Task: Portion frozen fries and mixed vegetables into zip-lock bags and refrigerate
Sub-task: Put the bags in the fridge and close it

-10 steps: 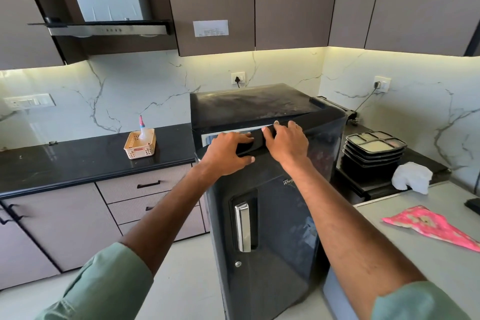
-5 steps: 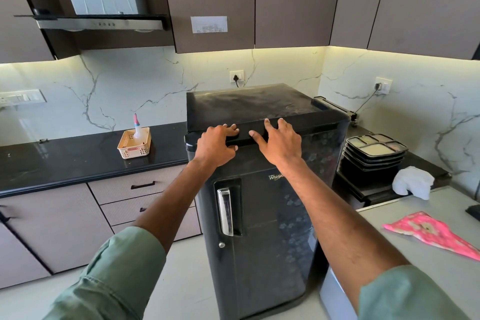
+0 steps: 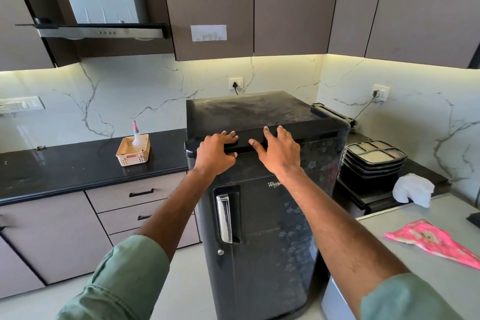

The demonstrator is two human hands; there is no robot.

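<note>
Marble-walled kitchen, pale floor. The left hand (image 3: 217, 154) and right hand (image 3: 280, 154) press spread, straight fingers on the top edge of the squat black single-door fridge (image 3: 265, 228), whose door is closed. It is probably heavy and rigid; take it by the chrome handle (image 3: 224, 218). Zip-lock bags unseen.

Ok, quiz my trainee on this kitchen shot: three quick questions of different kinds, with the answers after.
1. True or false: the fridge door is shut.
2. What stands in the basket on the counter? A) a bottle B) a cup C) a spoon
3. Which is nearer the trays, the left hand or the right hand?
Key: 1 true; 2 A; 3 the right hand.
</note>
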